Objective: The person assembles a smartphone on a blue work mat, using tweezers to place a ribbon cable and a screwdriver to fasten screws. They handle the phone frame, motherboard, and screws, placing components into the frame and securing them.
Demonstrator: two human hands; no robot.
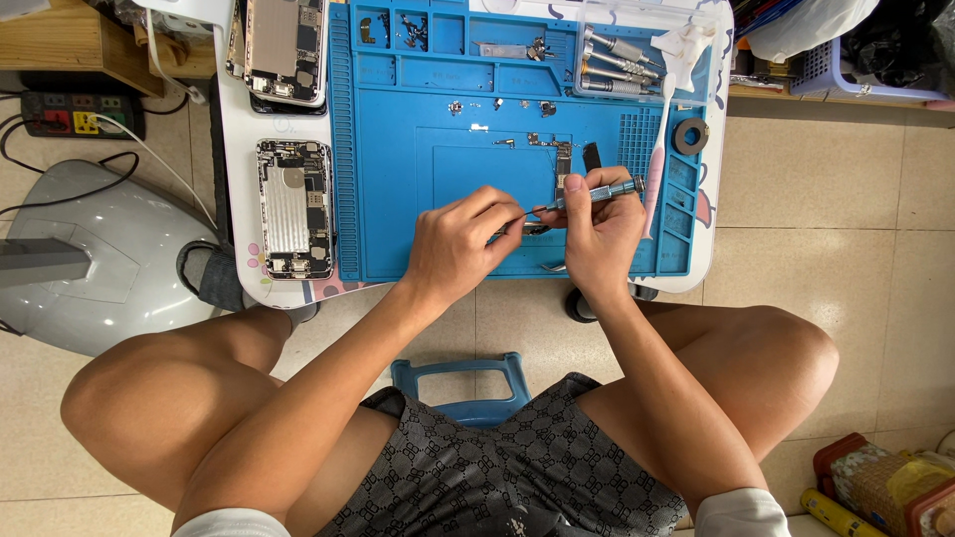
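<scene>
Fingers of the right hand (602, 224) are clamped round a slim grey metal screwdriver (595, 193), its tip aimed left at a small dark part near the middle of the ribbed blue silicone work mat (398, 169). The left hand (460, 244) pinches together on thin metal tweezers (522, 217) touching the same spot. A slip could flick tiny screws off the smooth mat. An opened silver phone chassis (294, 209) lies at the left, on the white table (234, 149).

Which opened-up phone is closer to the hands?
The opened phone lying lower on the white table's left side, beside the blue mat. The other phone sits farther up, near the table's top edge.
</scene>
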